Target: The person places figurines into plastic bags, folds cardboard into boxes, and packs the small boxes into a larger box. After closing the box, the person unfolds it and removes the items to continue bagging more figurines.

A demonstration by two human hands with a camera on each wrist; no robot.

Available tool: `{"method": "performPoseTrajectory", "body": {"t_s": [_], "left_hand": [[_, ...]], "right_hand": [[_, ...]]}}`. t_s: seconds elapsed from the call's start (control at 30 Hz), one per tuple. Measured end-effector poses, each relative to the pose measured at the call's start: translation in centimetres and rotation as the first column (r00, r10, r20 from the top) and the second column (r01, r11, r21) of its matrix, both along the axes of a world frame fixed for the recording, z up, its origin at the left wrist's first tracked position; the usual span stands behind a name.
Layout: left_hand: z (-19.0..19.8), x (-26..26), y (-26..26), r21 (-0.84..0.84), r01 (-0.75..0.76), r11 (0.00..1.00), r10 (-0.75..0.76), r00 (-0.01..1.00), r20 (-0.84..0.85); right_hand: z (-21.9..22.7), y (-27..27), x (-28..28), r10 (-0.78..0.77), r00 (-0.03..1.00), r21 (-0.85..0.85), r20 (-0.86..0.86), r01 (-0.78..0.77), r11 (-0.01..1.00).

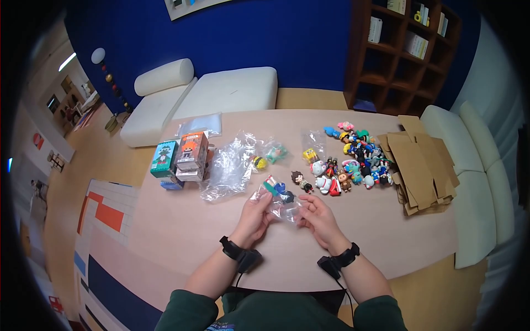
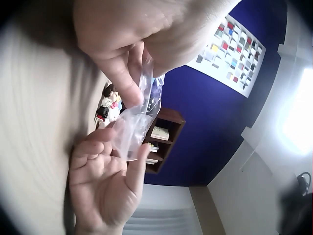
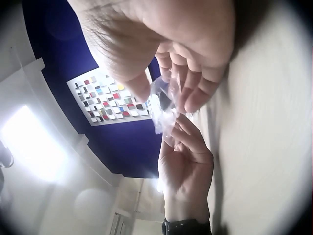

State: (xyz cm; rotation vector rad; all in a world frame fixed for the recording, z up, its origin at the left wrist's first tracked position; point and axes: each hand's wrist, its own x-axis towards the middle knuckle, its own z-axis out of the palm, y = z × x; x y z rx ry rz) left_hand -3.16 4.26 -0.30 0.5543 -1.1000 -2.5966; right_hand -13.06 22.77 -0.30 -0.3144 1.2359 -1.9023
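A small toy figure (image 1: 283, 192) with dark blue and green parts lies in a clear plastic bag (image 1: 287, 213) close over the table, in front of the body. My left hand (image 1: 256, 217) pinches the bag's left side between thumb and fingers. On the opposite side, thumb and fingers of my right hand (image 1: 320, 219) grip the bag's edge. The left wrist view shows the crumpled bag (image 2: 132, 129) stretched between both hands. In the right wrist view, the bag (image 3: 165, 105) gleams and blurs the figure inside. A dark-haired figure (image 1: 301, 181) lies just beyond the right hand.
Several toy figures (image 1: 364, 157) crowd the table's right, beside flattened cardboard (image 1: 419, 171). Small boxes (image 1: 191, 150) stand at left, near crumpled clear bags (image 1: 227, 168). Behind the right hand, a bagged yellow figure (image 1: 311, 155) lies near a white figure (image 1: 324, 185).
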Motion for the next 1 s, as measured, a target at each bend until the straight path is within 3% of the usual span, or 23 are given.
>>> {"method": "performPoseTrajectory", "body": {"t_s": [0.1,0.17,0.23,0.27,0.33,0.47,0.6,0.67,0.73,0.87,0.93,0.97,1.0], "left_hand": [[-1.1,0.4,-1.0,0.092,0.0,0.996,0.0,1.0,0.006],[-1.6,0.4,-1.0,0.062,0.006,0.998,-0.006,1.0,-0.013],[-1.4,0.1,-0.7,0.035,0.02,0.999,-0.019,0.999,-0.035],[-0.2,0.1,-0.3,0.059,0.046,0.997,-0.044,0.999,-0.024],[1.3,0.5,0.0,0.081,0.076,0.994,-0.076,0.997,-0.011],[2.4,0.7,-0.2,0.066,0.149,0.987,-0.151,0.988,0.021],[0.6,0.7,-1.0,-0.102,0.084,0.991,-0.072,0.99,0.12],[0.5,0.7,-0.9,-0.091,0.08,0.993,-0.075,0.996,0.057],[0.3,0.6,-0.7,-0.079,0.075,0.994,-0.076,0.997,-0.006],[0.5,0.5,-0.3,-0.098,-0.023,0.995,0.016,0.998,-0.068],[0.8,0.7,-0.1,-0.109,-0.035,0.993,0.027,0.996,-0.08],[0.8,0.8,0.0,-0.227,-0.043,0.973,0.027,0.997,-0.073],[0.9,0.7,0.1,-0.341,-0.048,0.939,0.027,0.997,-0.067]], "right_hand": [[-1.5,0.1,-0.7,-0.062,0.995,0.077,-0.084,0.068,0.995],[-2.1,0.3,-0.9,-0.107,0.988,0.113,-0.112,0.119,0.986],[-2.5,0.4,-1.0,-0.221,0.971,-0.003,-0.088,0.222,0.975],[-2.1,0.3,-0.9,-0.226,0.97,-0.001,-0.088,0.227,0.974],[-1.1,0.1,-0.6,-0.254,0.96,-0.155,-0.115,0.235,0.96],[0.2,0.0,-0.3,-0.177,0.979,-0.122,-0.105,0.164,0.979],[-1.2,-0.3,-0.1,-0.166,0.943,-0.043,-0.289,0.161,0.986],[-2.5,-0.5,-0.3,-0.19,0.912,-0.038,-0.364,0.189,0.981],[-3.1,-0.5,-0.5,-0.318,0.824,0.055,-0.468,0.387,0.921],[-1.5,0.9,-0.9,-0.232,0.828,0.084,-0.511,0.317,0.945],[-0.4,0.4,-0.4,-0.177,0.927,0.035,-0.331,0.2,0.979],[-0.2,0.4,-0.3,-0.184,0.926,0.032,-0.33,0.206,0.978],[0.0,0.4,-0.3,-0.088,0.966,0.085,-0.243,0.111,0.99]]}}
